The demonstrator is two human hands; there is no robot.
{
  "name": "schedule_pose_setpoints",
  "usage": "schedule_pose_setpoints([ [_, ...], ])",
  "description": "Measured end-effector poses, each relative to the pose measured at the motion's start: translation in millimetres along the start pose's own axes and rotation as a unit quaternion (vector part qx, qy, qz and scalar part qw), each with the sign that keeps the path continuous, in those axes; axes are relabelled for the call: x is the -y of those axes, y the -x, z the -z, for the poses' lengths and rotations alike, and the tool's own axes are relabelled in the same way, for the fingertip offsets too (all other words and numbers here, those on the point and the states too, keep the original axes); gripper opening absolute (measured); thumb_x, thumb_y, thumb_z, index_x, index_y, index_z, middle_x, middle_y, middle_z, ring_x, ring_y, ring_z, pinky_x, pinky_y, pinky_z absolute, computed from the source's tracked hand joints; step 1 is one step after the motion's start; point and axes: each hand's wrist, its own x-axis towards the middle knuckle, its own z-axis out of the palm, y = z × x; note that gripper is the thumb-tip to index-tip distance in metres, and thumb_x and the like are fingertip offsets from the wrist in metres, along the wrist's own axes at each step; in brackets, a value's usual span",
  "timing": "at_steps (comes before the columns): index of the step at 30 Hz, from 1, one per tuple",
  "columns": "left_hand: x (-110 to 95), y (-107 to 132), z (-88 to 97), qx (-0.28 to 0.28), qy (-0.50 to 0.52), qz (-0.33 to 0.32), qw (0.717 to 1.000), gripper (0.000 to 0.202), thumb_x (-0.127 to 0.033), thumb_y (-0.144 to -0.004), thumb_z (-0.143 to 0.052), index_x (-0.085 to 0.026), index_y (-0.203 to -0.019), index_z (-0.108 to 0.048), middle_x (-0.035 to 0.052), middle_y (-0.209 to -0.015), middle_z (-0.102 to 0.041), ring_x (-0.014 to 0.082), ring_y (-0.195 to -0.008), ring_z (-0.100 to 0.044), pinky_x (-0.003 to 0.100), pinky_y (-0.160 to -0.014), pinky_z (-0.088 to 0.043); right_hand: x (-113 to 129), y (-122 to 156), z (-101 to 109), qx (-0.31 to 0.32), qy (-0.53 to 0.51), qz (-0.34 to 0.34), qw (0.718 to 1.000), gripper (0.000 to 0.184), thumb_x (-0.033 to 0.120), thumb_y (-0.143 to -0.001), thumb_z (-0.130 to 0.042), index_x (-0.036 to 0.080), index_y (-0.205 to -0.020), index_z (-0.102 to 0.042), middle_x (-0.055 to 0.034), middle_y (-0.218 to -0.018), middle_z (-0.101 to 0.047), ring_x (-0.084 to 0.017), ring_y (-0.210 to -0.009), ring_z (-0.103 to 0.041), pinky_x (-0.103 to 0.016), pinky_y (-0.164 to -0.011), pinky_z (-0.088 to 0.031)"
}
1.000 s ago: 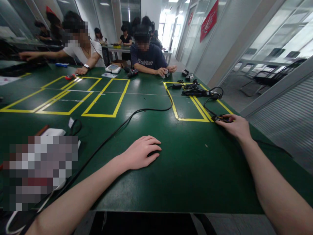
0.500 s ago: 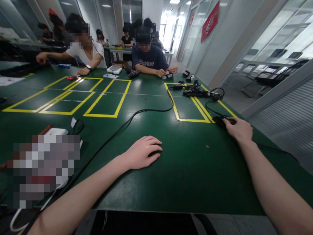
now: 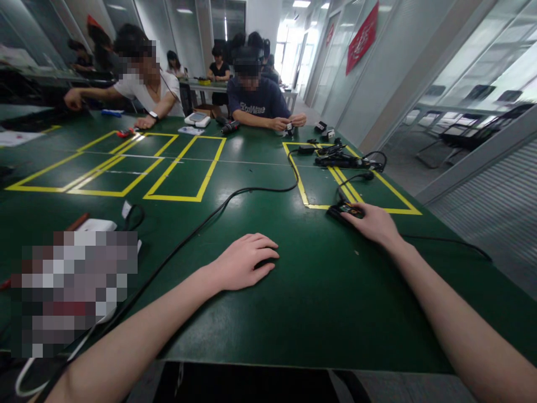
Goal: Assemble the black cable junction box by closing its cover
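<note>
The fingers of our right hand grasp a small black device, at the near edge of the yellow tape on the table. Our left hand rests palm down, its fingers relaxed and released. Beyond it runs a black cable; farther out, dark equipment lies across the tape.

Yellow tape rectangles pattern a green tabletop at eleven and one o'clock; at one, the device is black with orange flecks.
</note>
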Motion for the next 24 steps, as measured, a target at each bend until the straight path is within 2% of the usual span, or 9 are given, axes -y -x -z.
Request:
schedule_pose_setpoints([
  [2,0.2,-0.3,0.6,-0.005,0.005,0.002,1.000,0.025,-0.025,-0.100,-0.061,-0.021,-0.124,-0.069,0.0082,-0.132,-0.070,0.0242,-0.123,-0.063,0.043,-0.109,-0.050,29.1,10.9,-2.6,0.031,-0.021,0.075,0.996,0.039,0.048,-0.088,-0.067,0.019,-0.113,-0.075,-0.0129,-0.108,-0.078,-0.032,-0.096,-0.073,-0.042,-0.080,-0.058],
  [4,-0.1,-0.5,2.2,-0.023,0.006,0.005,1.000,0.032,-0.024,-0.100,-0.061,-0.021,-0.132,-0.064,0.0089,-0.136,-0.068,0.0243,-0.126,-0.062,0.043,-0.110,-0.049,58.1,26.4,-2.1,0.065,-0.065,0.195,0.977,0.035,0.044,-0.090,-0.068,0.020,-0.114,-0.074,-0.0113,-0.110,-0.077,-0.030,-0.099,-0.074,-0.041,-0.083,-0.058],
  [7,-1.6,-0.7,5.9,-0.068,0.005,0.007,0.998,0.040,-0.029,-0.099,-0.063,-0.022,-0.138,-0.059,0.0112,-0.141,-0.063,0.0268,-0.131,-0.058,0.045,-0.111,-0.048,95.3,54.4,2.6,0.130,-0.128,0.361,0.915,0.029,0.037,-0.092,-0.069,0.021,-0.117,-0.071,-0.0081,-0.103,-0.076,-0.025,-0.091,-0.074,-0.035,-0.078,-0.058],
  [10,-3.7,-0.8,7.9,-0.075,0.020,0.000,0.997,0.047,-0.042,-0.094,-0.070,-0.020,-0.134,-0.061,0.0120,-0.129,-0.068,0.0277,-0.120,-0.062,0.045,-0.105,-0.051,119.8,78.4,8.1,0.175,-0.142,0.450,0.864,0.030,0.033,-0.095,-0.068,0.020,-0.121,-0.068,-0.0065,-0.101,-0.074,-0.020,-0.085,-0.072,-0.029,-0.072,-0.054],
  [13,-5.7,-0.3,6.8,-0.036,0.035,-0.010,0.999,0.055,-0.050,-0.088,-0.075,-0.017,-0.131,-0.062,0.0104,-0.112,-0.071,0.0263,-0.105,-0.065,0.041,-0.094,-0.055,129.7,90.1,11.5,0.183,-0.134,0.482,0.846,0.028,0.033,-0.097,-0.065,0.019,-0.121,-0.067,-0.0055,-0.097,-0.072,-0.018,-0.080,-0.071,-0.027,-0.066,-0.051],
  [16,-7.0,0.3,4.6,-0.018,0.024,0.004,1.000,0.062,-0.050,-0.087,-0.076,-0.018,-0.137,-0.058,0.0106,-0.114,-0.070,0.0263,-0.106,-0.064,0.040,-0.092,-0.056,129.9,91.9,13.4,0.161,-0.138,0.498,0.841,0.028,0.035,-0.099,-0.061,0.019,-0.121,-0.067,-0.0056,-0.096,-0.072,-0.017,-0.077,-0.069,-0.026,-0.064,-0.050],
  [21,-6.1,-0.2,2.7,-0.019,0.001,0.021,1.000,0.065,-0.049,-0.087,-0.076,-0.023,-0.143,-0.055,0.0121,-0.132,-0.068,0.0313,-0.128,-0.056,0.048,-0.108,-0.049,129.0,90.9,12.6,0.125,-0.136,0.499,0.847,0.032,0.038,-0.099,-0.061,0.019,-0.125,-0.066,-0.0102,-0.111,-0.074,-0.021,-0.093,-0.073,-0.027,-0.069,-0.055],
  [24,-4.4,-0.5,2.2,-0.009,-0.010,0.035,0.999,0.070,-0.054,-0.085,-0.077,-0.022,-0.144,-0.055,0.0133,-0.142,-0.063,0.0345,-0.139,-0.049,0.053,-0.115,-0.044,130.4,90.6,8.2,0.117,-0.143,0.489,0.852,0.034,0.039,-0.098,-0.064,0.019,-0.125,-0.067,-0.0121,-0.121,-0.073,-0.024,-0.100,-0.074,-0.032,-0.076,-0.060],
])
